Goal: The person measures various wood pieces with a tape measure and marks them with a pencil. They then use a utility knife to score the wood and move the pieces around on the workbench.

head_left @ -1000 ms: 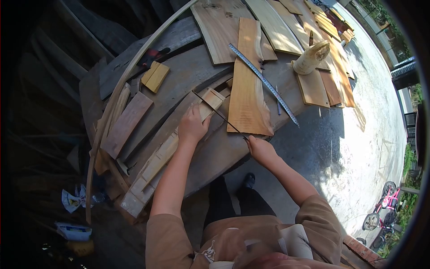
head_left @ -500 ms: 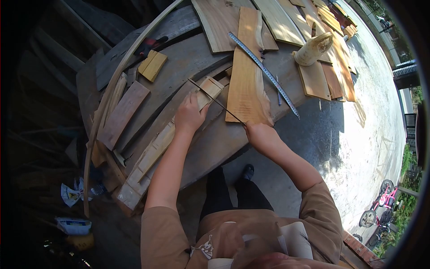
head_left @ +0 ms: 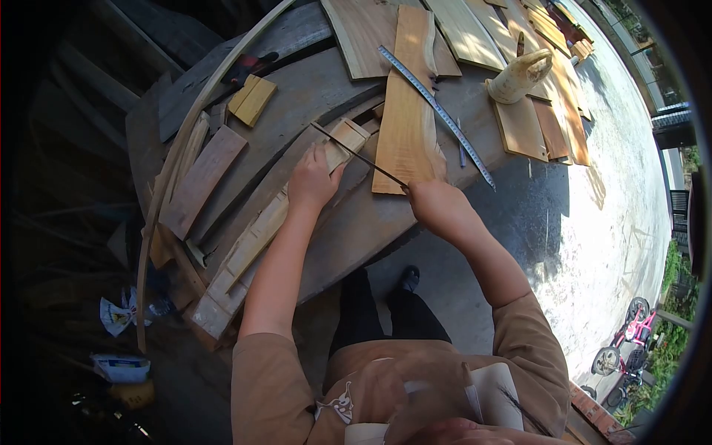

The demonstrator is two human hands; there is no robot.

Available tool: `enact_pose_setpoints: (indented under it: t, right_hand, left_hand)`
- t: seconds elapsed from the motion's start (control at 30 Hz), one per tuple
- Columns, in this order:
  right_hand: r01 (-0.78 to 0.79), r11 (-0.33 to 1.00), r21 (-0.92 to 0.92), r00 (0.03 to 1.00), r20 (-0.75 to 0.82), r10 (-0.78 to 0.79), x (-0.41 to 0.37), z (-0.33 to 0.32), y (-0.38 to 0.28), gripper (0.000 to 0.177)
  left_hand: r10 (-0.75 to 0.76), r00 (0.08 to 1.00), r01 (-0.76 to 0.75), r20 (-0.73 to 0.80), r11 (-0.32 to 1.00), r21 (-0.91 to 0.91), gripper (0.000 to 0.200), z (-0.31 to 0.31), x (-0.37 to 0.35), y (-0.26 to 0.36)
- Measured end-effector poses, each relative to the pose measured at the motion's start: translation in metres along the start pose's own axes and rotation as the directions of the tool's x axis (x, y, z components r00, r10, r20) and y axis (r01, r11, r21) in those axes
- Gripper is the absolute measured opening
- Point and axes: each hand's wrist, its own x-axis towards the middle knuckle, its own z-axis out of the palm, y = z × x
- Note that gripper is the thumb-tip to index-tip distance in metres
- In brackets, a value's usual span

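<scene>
My left hand (head_left: 311,179) grips a pale wooden strip (head_left: 348,135) near its far end, thumb on the right side. The strip lies along a long wooden piece (head_left: 241,259) on the workbench. In my closed right hand (head_left: 437,206) is a thin, dark saw (head_left: 371,163), seen almost edge-on. Its blade crosses the strip just beyond my left fingers; the handle is hidden in my fist. Beside the blade lies a yellowish board (head_left: 404,111) with one wavy edge. A steel ruler (head_left: 437,115) rests slantwise over that board.
Several planks (head_left: 475,44) cover the far side of the workbench (head_left: 326,259). A whitish cylinder with a jagged top (head_left: 512,80) stands on the right. Small yellow blocks (head_left: 253,100) and a reddish board (head_left: 204,180) lie left. A bicycle (head_left: 630,337) is at far right.
My right hand has shifted slightly away from my body with the saw, and the blade's angle is a little flatter. My left hand stays on the strip. The whole view has moved slightly.
</scene>
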Motion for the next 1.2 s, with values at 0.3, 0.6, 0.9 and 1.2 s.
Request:
enact_pose_setpoints:
  t: [0.3, 0.6, 0.9, 1.2]
  right_hand:
    - [0.018, 1.000, 0.024, 1.000, -0.004, -0.018, 0.011, 0.004, 0.021, 0.030]
    - [0.221, 0.853, 0.473, 0.923, -0.383, -0.027, 0.012, 0.116, 0.027, 0.024]
    - [0.215, 0.794, 0.568, 0.885, -0.457, 0.088, 0.015, 0.097, 0.047, 0.026]
    - [0.277, 0.786, 0.552, 0.884, -0.468, 0.017, 0.038, 0.091, 0.023, 0.027]
  left_hand:
    - [-0.013, 1.000, 0.013, 0.000, 1.000, -0.001, 0.053, -0.001, 0.000, 0.001]
    - [-0.019, 0.999, 0.020, -0.035, 0.999, 0.048, 0.053, -0.004, -0.002, 0.005]
    - [-0.030, 0.993, 0.050, -0.111, 0.982, 0.180, 0.056, -0.019, 0.003, 0.012]
    - [0.038, 0.968, 0.029, -0.249, 0.965, 0.261, 0.046, -0.003, 0.002, 0.009]
